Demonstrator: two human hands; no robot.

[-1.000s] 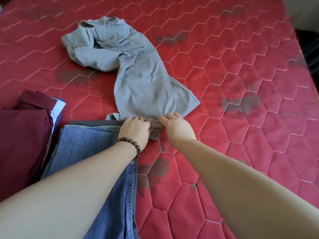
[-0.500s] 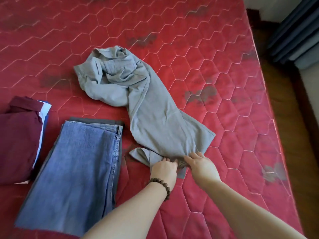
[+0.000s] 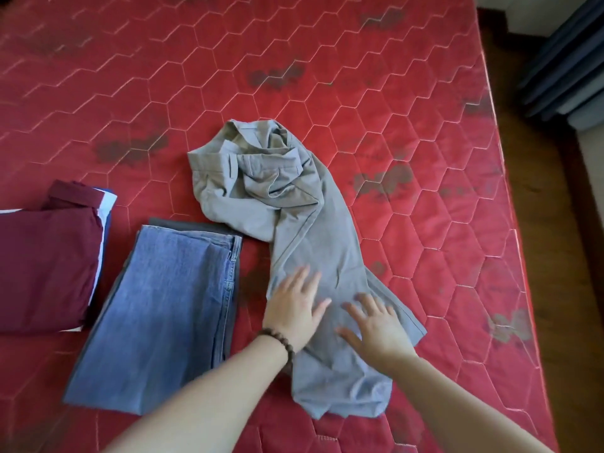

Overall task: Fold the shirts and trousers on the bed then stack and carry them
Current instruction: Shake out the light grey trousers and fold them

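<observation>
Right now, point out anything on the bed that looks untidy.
The grey trousers lie unfolded: the waist end is bunched and twisted, while both hands press flat on the legs. The jeans and maroon shirt are folded.

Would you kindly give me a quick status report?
Both hands, left hand and right hand, flat on grey trousers. Waist end bunched, unfolded. Folded jeans alongside, not obstructing.

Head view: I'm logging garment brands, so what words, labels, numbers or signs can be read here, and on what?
None can be read. No tag or print shows on the grey trousers, the folded jeans, the maroon shirt or the red mattress.
</observation>
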